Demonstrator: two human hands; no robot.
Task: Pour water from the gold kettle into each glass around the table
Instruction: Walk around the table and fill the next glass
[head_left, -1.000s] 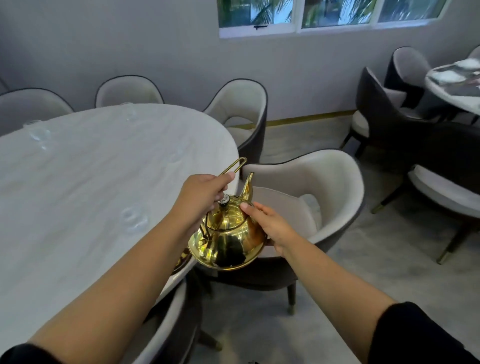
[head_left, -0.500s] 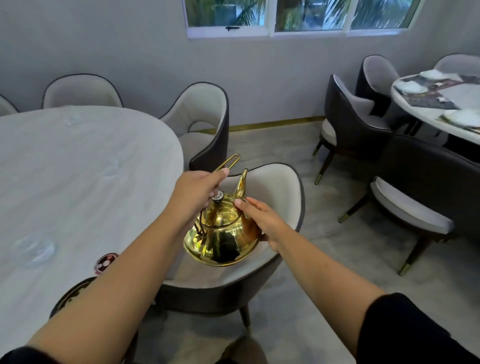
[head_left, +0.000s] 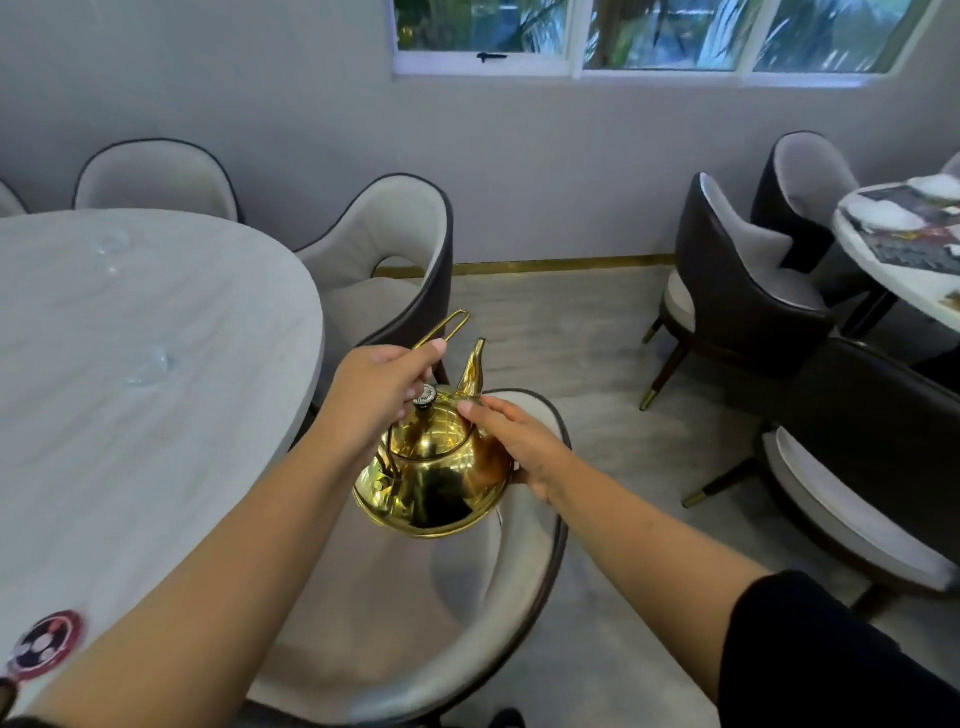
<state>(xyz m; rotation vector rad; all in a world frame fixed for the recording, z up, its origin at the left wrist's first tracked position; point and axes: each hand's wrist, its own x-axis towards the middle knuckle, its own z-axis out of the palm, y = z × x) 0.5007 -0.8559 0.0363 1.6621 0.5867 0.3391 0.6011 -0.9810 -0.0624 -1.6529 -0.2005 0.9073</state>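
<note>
The gold kettle (head_left: 434, 478) hangs upright in mid-air over a chair seat, right of the white round table (head_left: 156, 415), its spout pointing away from me. My left hand (head_left: 374, 395) grips its thin loop handle from above. My right hand (head_left: 514, 441) lies against the kettle's right side, fingers straight, fingertips near the lid. A clear glass (head_left: 148, 366) stands near the table's right edge. Another glass (head_left: 111, 244) stands farther back.
A cream chair (head_left: 498, 597) sits directly under the kettle, a second chair (head_left: 395, 270) beyond it. Dark chairs (head_left: 737, 280) and another laid table (head_left: 904, 244) stand at the right. A round red-rimmed coaster (head_left: 47, 644) lies at the table's near edge.
The view has shifted right along the table edge: table and glasses slid left in view, the near chair came underneath. Both hands keep the same hold on the kettle.
</note>
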